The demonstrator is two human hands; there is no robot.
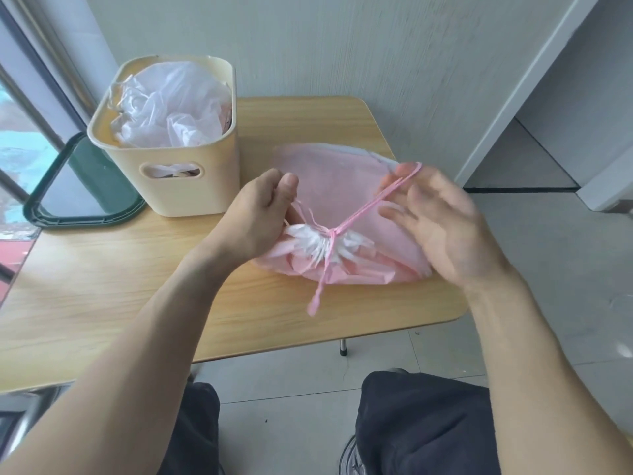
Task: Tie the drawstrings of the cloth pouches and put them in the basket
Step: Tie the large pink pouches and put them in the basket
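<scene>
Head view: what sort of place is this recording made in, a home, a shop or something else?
Probably a plain indoor room, home or small office; I can't tell which. A small wooden folding table stands on a grey tiled floor against a bare pale wall, with a window at the left.

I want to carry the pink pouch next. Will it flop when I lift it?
Probably yes. The pouch lies crumpled and gathered at its neck, so it looks soft and floppy. It also seems light, since thin strings bunch it easily. It sits flat on the table, so it is unlikely to roll.
</scene>
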